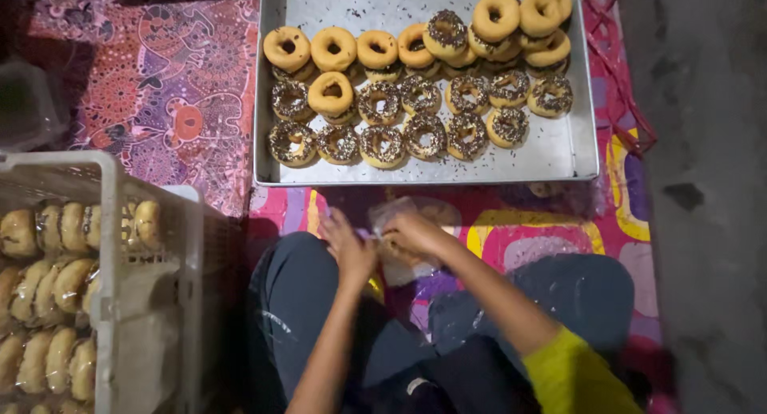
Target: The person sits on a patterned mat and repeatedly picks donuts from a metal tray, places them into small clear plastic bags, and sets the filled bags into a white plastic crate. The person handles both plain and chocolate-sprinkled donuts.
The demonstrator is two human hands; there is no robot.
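Seen from the head view, the person sits cross-legged on a patterned mat (192, 103), both hands low in the centre of the picture. The left hand (350, 246) and the right hand (415, 232) are both closed on a clear plastic bag (415, 222) that lies between them, just above the knees; what is inside the bag is too blurred to tell. At twelve o'clock from the hands, a little way off, sits a metal tray (559, 146) on the mat. It carries rows of doughnuts (407, 87): the near rows are topped with dark sprinkles, and several in the far row are plain and stacked. At nine o'clock stands a white plastic crate (108, 246) filled with wrapped doughnuts (56, 286) standing on edge. At three o'clock runs bare grey floor (707, 182).
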